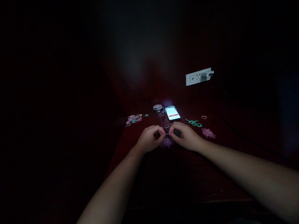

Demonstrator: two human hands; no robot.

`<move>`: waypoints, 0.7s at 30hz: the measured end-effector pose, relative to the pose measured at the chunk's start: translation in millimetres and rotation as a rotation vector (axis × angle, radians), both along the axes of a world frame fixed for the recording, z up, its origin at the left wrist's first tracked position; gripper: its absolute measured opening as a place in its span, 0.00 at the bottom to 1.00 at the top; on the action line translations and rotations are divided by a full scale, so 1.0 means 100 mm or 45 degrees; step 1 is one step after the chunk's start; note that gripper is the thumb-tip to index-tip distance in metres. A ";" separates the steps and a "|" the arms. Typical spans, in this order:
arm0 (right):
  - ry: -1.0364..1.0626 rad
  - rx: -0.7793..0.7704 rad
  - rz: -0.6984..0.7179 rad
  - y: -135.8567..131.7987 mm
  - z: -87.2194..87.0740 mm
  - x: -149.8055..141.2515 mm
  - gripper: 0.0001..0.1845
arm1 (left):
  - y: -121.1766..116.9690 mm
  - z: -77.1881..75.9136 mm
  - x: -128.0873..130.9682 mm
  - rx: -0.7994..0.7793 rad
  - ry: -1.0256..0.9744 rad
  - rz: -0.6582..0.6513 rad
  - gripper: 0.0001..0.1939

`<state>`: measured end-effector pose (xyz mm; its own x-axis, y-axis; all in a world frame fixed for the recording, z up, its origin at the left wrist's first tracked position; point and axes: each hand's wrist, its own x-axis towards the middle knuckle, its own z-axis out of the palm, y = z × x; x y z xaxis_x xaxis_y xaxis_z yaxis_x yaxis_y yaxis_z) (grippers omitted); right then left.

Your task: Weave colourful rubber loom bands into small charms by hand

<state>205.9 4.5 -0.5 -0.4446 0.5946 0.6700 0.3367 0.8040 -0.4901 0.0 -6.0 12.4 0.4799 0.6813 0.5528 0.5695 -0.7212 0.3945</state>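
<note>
Both hands meet over a dark red table [187, 174] in a very dim room. My left hand [148, 138] and my right hand [185, 135] are closed in pinches, and a thin strand [166, 134] stretches between their fingertips. A small purple tuft [166, 142] lies or hangs just below the strand. A little purple ring [166, 126] rests on the table just beyond the fingers. What the strand is made of is too dark to tell.
A lit phone [173, 114] lies past the hands beside a small glass jar [158, 109]. Several coloured small rings [134, 119] are scattered at the left, a green ring chain [194, 122] and a pink tuft [208, 133] at the right. A wall socket [198, 77] holds a charger.
</note>
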 end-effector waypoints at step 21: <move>-0.017 -0.074 0.011 -0.03 0.00 0.00 0.06 | -0.01 0.01 0.01 -0.033 0.022 -0.046 0.02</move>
<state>205.8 1.8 -0.6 -0.4582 0.6285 0.6285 0.3368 0.7772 -0.5315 1.4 -6.7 13.8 0.5140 0.6770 0.5268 0.5498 -0.7314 0.4034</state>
